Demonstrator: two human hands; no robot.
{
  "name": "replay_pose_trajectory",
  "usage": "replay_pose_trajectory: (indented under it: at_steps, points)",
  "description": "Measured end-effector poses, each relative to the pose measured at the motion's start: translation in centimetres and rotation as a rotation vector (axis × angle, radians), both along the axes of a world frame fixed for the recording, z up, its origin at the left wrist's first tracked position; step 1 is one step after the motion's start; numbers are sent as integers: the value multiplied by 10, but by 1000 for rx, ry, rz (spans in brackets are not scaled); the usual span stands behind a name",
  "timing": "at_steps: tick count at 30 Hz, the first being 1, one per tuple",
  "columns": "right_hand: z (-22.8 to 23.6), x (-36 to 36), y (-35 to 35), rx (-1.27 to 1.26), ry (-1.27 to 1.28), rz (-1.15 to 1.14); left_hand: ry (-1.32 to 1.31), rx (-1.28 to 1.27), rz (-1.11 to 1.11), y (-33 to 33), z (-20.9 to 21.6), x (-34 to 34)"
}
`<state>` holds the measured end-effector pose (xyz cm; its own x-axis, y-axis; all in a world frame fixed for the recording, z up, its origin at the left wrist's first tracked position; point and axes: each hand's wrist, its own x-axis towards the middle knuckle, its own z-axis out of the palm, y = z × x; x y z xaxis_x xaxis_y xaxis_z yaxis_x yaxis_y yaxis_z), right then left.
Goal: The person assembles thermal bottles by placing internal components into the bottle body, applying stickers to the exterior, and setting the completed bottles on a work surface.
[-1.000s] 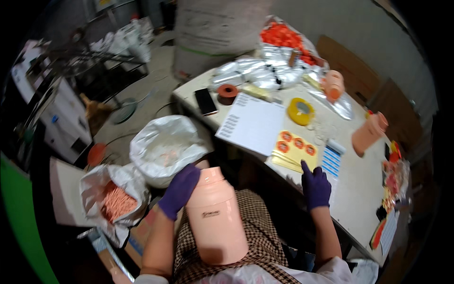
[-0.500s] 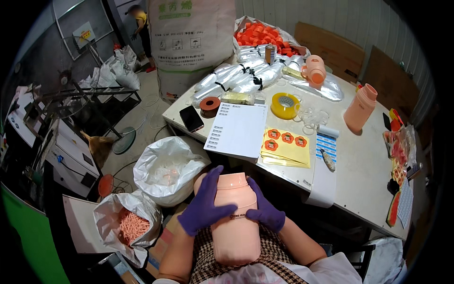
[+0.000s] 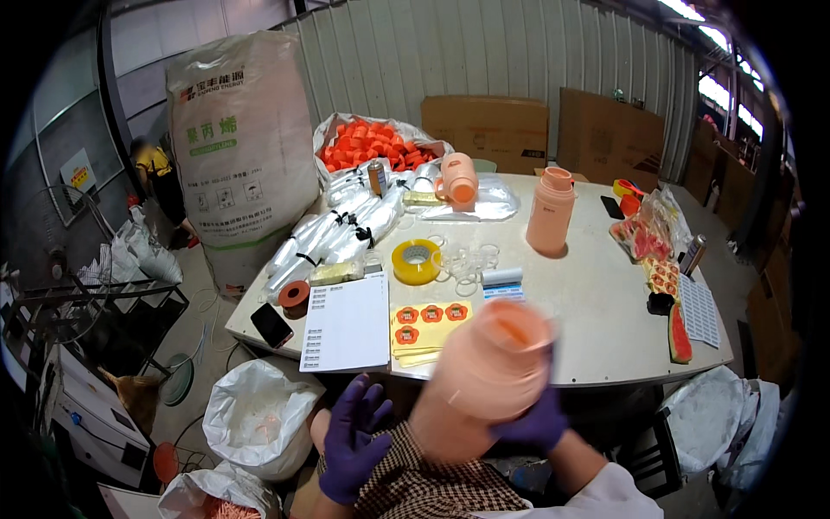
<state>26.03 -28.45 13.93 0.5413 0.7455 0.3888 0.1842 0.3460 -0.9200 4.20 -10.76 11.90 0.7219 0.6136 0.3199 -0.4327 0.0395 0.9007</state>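
My right hand (image 3: pixel 538 421), in a purple glove, grips a large peach plastic bottle (image 3: pixel 484 372) from below. The bottle is blurred and tilted, its open mouth toward the camera, over my lap at the table's near edge. My left hand (image 3: pixel 353 439), also gloved in purple, rests with fingers spread on my checked lap, just left of the bottle and not touching it. On the table (image 3: pixel 596 303) in front lie a yellow sheet of orange round stickers (image 3: pixel 430 324) and a white printed sheet (image 3: pixel 349 325).
Farther on the table: a yellow tape roll (image 3: pixel 416 261), clear rings, bundled clear bags (image 3: pixel 333 238), another peach bottle (image 3: pixel 551 210), a peach jug (image 3: pixel 457 178), a phone (image 3: pixel 271 325). Orange caps fill a bag (image 3: pixel 372 143) behind. A big white sack (image 3: pixel 245 147) stands left; open bags (image 3: pixel 259 415) on the floor.
The view has tilted up from my lap to the table. My right hand has lifted and tipped the bottle toward the table; my left hand has come off the bottle onto my lap.
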Motion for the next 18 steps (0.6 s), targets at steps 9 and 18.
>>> replay_pose_trajectory:
  at_steps: [9,18]
  points:
    - [-97,261,-101,-10,-538,-1039,387,551,90,-12,-100,-39]
    - [-169,390,14,-576,-500,-1532,743,827,256,21,-195,-130]
